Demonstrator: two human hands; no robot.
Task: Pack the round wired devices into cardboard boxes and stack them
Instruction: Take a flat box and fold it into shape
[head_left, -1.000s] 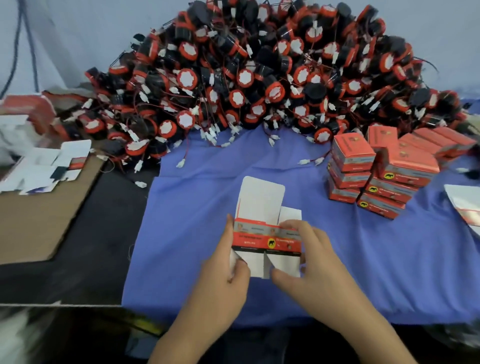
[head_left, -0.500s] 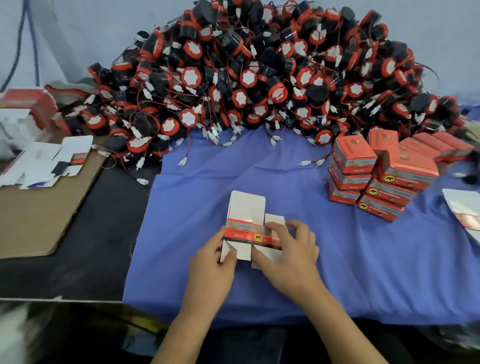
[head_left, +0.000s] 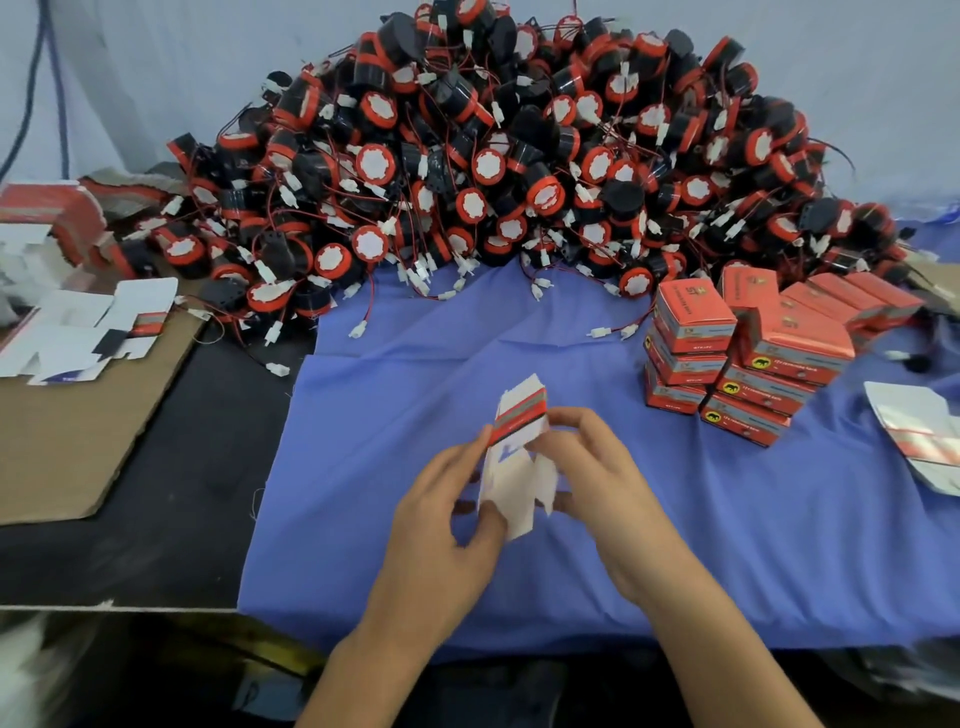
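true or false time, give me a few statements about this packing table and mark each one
1. The left hand and the right hand both hold one part-folded box. True.
2. The stack of closed red boxes stands at the left of the blue cloth. False: it stands at the right.
3. The pile of round devices lies along the cloth's far edge. True.
4. The devices have green rims. False: the rims are red.
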